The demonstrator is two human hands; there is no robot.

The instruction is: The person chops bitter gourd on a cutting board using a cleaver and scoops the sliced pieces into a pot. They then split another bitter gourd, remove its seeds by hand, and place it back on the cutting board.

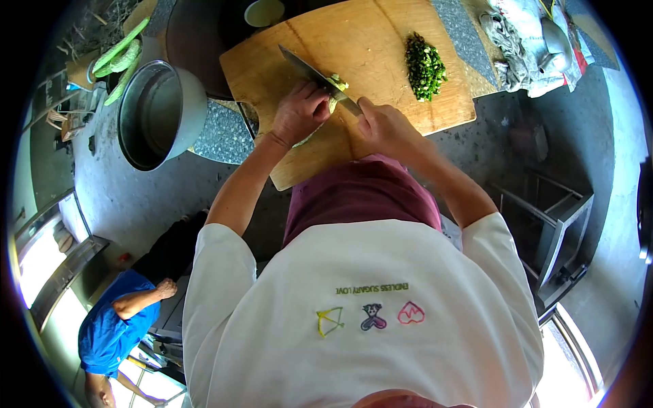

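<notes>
On a wooden cutting board [381, 61] my right hand [388, 128] is closed round the handle of a knife [306, 68]. The blade points up and to the left, across a pale green vegetable [338, 83]. My left hand [301, 112] presses that vegetable against the board, with its curled fingers beside the blade. Part of the vegetable is hidden under the left hand and wrist. A pile of chopped dark green pieces [425, 68] lies at the board's right side, apart from both hands.
A metal pot [162, 115] stands left of the board, with long green vegetables [124, 58] behind it. A pale bowl [264, 12] is beyond the board. Plastic bags [534, 47] lie at the right. A person in blue [122, 319] is at the lower left.
</notes>
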